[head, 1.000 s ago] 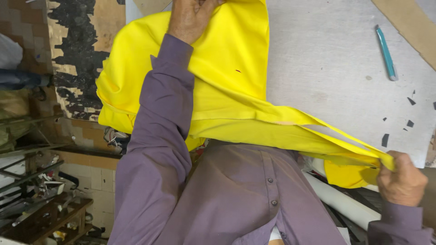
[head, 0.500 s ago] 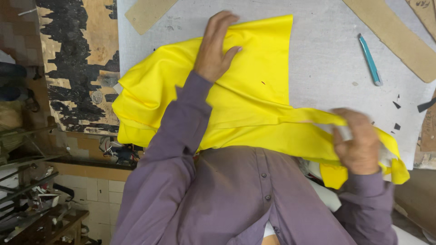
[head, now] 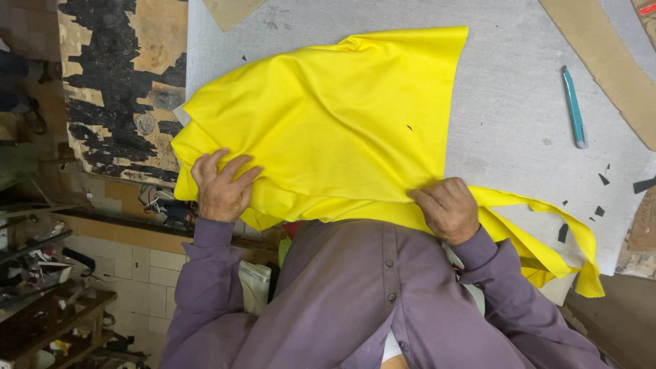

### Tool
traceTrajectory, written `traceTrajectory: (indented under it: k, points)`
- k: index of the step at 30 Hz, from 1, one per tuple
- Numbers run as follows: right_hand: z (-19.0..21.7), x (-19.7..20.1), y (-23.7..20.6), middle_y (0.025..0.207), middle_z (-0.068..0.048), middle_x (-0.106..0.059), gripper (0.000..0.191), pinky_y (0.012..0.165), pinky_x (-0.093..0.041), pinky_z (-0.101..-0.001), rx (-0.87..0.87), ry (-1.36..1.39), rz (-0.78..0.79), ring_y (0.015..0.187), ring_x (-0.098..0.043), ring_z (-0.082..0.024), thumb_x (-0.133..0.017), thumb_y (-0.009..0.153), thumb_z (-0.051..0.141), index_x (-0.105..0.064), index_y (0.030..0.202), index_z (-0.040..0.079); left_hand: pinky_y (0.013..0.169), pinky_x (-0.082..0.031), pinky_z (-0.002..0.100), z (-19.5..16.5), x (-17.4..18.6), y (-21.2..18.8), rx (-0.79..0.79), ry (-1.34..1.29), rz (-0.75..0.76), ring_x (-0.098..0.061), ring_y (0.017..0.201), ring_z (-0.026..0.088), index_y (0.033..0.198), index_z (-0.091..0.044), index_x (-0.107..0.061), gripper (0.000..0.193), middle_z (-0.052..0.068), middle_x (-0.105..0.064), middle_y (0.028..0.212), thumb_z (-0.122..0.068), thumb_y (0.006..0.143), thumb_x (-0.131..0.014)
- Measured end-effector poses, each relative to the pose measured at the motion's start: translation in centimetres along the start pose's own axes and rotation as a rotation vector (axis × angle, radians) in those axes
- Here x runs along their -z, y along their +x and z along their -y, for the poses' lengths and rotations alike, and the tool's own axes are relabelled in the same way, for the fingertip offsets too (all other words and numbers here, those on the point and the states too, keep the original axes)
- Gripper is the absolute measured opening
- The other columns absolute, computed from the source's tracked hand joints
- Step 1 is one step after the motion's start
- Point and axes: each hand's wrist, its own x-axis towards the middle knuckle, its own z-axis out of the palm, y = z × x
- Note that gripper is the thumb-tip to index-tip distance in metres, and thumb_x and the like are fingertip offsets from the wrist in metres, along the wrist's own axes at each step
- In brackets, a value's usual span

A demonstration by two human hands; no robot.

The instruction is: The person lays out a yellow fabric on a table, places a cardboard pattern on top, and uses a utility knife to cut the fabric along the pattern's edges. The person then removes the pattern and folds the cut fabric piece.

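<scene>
Nearest to me is my own purple shirt, buttoned down the front, with both sleeves reaching out to the yellow cloth. My left hand lies palm down on the near left corner of the cloth, fingers spread wide and flat, pressing on it rather than gripping it. My right hand rests on the near edge of the cloth with the fingers curled under; it looks as if it pinches a fold there, though I cannot tell how firmly. The cloth is spread over the grey worktop in loose folds, its left side hanging past the worktop's edge, and a narrow tail of it runs off to the right past my right hand and droops at the near right edge. Small dark scraps lie on the worktop just beyond that tail. Farther out on the right lies a teal utility knife, well apart from the cloth. Beyond it a long strip of brown cardboard crosses the far right corner, and 1 more cardboard piece sits at the far edge, above the cloth.
</scene>
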Motion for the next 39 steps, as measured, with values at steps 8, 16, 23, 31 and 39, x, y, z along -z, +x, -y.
traceTrajectory:
  k: [8,16,23,31,39]
  points:
    - [-0.7,2.3,1.5,0.092,-0.01,-0.069,0.023,0.077,-0.052,-0.0426,-0.247,0.204,0.229,0.088,-0.066,-0.031,-0.081,0.079,0.009,-0.076,0.101,0.007,0.092,-0.046,0.04,1.5,2.9,-1.7,0.205,-0.443,0.334,-0.065,0.096,0.022,0.095,-0.014,-0.078,0.019,0.003,-0.074,0.089,-0.021,0.078,-0.083]
    - [-13.8,-2.4,12.6,0.13,-0.026,-0.066,0.055,0.096,-0.058,-0.039,-0.402,0.397,-0.273,0.118,-0.067,-0.032,-0.076,0.095,-0.006,-0.05,0.142,-0.017,0.098,-0.047,0.039,13.1,2.7,-4.9,0.778,-0.613,0.08,-0.052,0.118,0.022,0.151,-0.014,-0.045,0.087,0.011,-0.053,0.134,-0.001,0.074,-0.084]
    - [-16.4,-7.0,15.9,0.098,-0.009,-0.075,0.01,0.081,-0.06,-0.0336,-0.725,0.481,-0.377,0.087,-0.069,-0.017,-0.079,0.105,0.007,-0.072,0.108,0.0,0.113,-0.049,0.046,11.1,-6.4,-12.9,1.156,-0.966,-0.659,-0.042,0.14,0.03,0.159,-0.015,-0.017,0.11,0.013,-0.035,0.153,0.013,0.074,-0.08]
    - [-13.3,-0.2,13.3,0.098,-0.011,-0.067,0.011,0.074,-0.051,-0.0303,-0.193,0.28,-0.573,0.081,-0.059,-0.016,-0.07,0.116,-0.005,-0.061,0.109,-0.002,0.107,-0.048,0.042,10.6,-12.0,-10.8,0.774,-1.213,0.067,-0.055,0.133,0.028,0.151,-0.005,-0.044,0.074,0.015,-0.055,0.149,-0.009,0.084,-0.077]
    - [-12.0,6.6,3.2,0.1,-0.012,-0.064,0.01,0.076,-0.049,-0.0296,-0.318,0.231,-0.609,0.083,-0.058,-0.018,-0.06,0.107,-0.012,-0.062,0.114,-0.005,0.08,-0.055,0.025,10.9,-2.1,-15.7,0.834,-0.806,-0.287,-0.07,0.09,0.008,0.11,0.001,-0.076,0.019,0.006,-0.076,0.101,-0.001,0.091,-0.076]
